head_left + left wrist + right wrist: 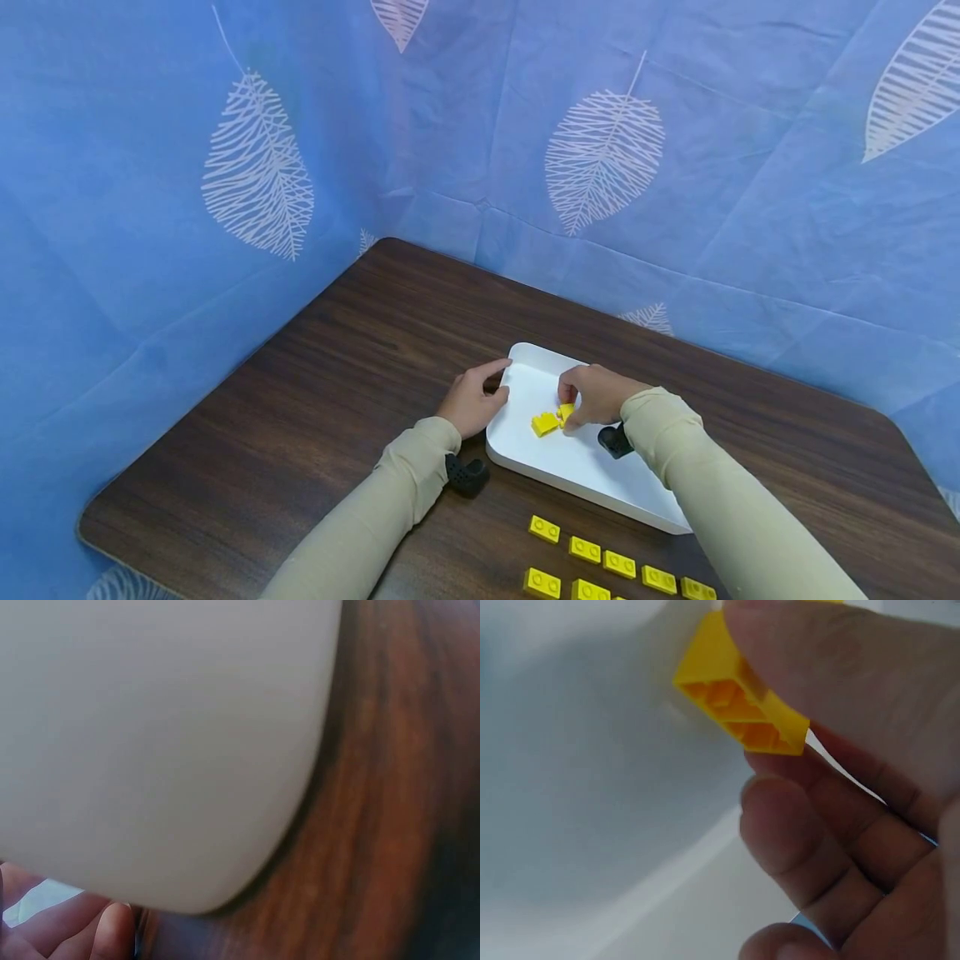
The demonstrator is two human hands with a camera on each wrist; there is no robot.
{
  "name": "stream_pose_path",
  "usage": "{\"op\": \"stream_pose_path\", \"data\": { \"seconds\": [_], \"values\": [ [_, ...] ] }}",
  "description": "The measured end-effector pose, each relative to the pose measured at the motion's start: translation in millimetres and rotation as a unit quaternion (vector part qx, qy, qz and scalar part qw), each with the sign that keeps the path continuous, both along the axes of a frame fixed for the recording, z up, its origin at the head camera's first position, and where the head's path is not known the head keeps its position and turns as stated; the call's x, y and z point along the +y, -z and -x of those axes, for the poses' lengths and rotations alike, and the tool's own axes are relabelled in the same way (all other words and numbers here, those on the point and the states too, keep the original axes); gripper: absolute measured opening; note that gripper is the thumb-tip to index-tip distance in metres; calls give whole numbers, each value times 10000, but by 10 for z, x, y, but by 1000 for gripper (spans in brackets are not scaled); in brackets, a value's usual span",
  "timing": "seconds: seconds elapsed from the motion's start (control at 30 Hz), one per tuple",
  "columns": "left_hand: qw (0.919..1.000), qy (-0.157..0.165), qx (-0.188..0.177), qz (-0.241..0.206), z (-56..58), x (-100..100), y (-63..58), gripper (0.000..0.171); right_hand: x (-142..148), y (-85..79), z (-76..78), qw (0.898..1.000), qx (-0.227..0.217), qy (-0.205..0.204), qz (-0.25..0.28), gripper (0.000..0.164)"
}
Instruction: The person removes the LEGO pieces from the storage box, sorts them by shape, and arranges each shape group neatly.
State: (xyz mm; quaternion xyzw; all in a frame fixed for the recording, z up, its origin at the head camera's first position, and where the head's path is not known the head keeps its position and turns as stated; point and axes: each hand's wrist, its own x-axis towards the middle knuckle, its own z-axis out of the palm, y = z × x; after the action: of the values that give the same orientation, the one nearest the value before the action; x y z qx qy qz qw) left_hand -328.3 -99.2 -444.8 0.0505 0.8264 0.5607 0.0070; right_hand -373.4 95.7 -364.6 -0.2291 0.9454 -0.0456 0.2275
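Inside the white tray [525, 450], my right hand [600, 393] pinches a yellow toy brick [720, 697] between thumb and fingers. Its hollow underside shows in the right wrist view. Right beside that hand, on the tray floor, lies another yellow brick [545, 424]. My left hand [471, 400] is at the tray's left side, thumb and forefinger spread and touching the rim. In the left wrist view the pale tray wall [165, 750] fills much of the picture, with some fingertips [114, 930] at the lower left.
Yellow two-stud bricks [584, 549] lie in two rows on the dark wooden table [360, 333], in front of the tray; the right sleeve and the picture's bottom edge cut them off. A blue leaf-patterned cloth [465, 125] hangs behind the table.
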Motion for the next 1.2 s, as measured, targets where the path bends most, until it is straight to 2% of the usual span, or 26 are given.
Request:
{"op": "stream_pose_path", "data": {
  "seconds": [0.23,0.47,0.63,0.8,0.93,1.2],
  "values": [
    [10000,63,35,9,5,64,-41,45,89,-32,-74,9999,83,116,54,29],
    [9999,60,123,-44,1,85,-53,45,206,-104,-160,9995,160,-145,247,17],
    [9999,59,106,-97,-21,95,-37,45,356,-153,-269,9989,211,-180,366,15],
    [9999,28,155,-26,-35,80,-7,45,576,-256,-448,9972,430,-221,566,16],
    [9998,-54,198,-9,-40,25,3,44,770,-340,-631,9915,829,-384,925,14],
    [9993,-207,287,-100,-34,-183,-7,45,1024,-303,-1051,9729,1566,-371,1658,16]
  ]
}}
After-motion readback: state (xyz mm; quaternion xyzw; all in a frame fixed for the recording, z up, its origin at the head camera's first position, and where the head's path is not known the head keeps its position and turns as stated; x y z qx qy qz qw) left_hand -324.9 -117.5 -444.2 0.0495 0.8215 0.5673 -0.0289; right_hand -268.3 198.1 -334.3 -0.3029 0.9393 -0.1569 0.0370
